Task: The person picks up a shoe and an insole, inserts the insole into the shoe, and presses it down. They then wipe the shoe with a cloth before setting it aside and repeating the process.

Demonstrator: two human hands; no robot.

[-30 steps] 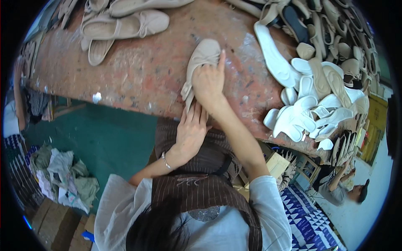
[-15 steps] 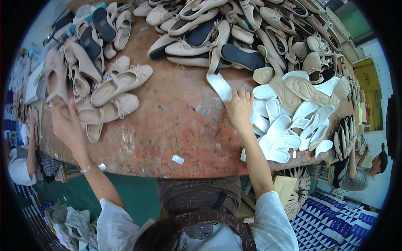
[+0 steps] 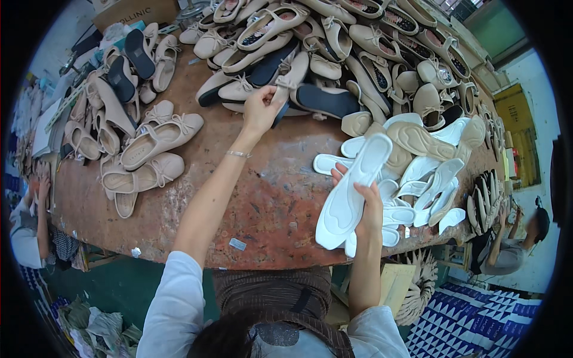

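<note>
My left hand (image 3: pixel 261 110) reaches to the front of the big shoe pile, its fingers closed on a beige bow flat shoe (image 3: pixel 293 73). In my right hand (image 3: pixel 371 209) is a white insole (image 3: pixel 353 194), held by its edge between thumb and fingers and tilted up, with its contoured face showing. Beneath and beside it spreads a heap of white insoles (image 3: pixel 443 179), with several tan insoles (image 3: pixel 421 136) on top. A black-soled shoe (image 3: pixel 327 100) lies on its side just right of my left hand.
Beige bow flats (image 3: pixel 156 140) are grouped on the left of the worn reddish table (image 3: pixel 233 191). The large shoe pile (image 3: pixel 358 36) covers the back. A cardboard box (image 3: pixel 137 13) stands behind. A small paper scrap (image 3: pixel 237 244) lies near the front edge. People work at both sides.
My left hand has left the shoes on the left and crossed to the pile, taking hold of a shoe. My right hand has picked up a white insole and drawn it nearer.
</note>
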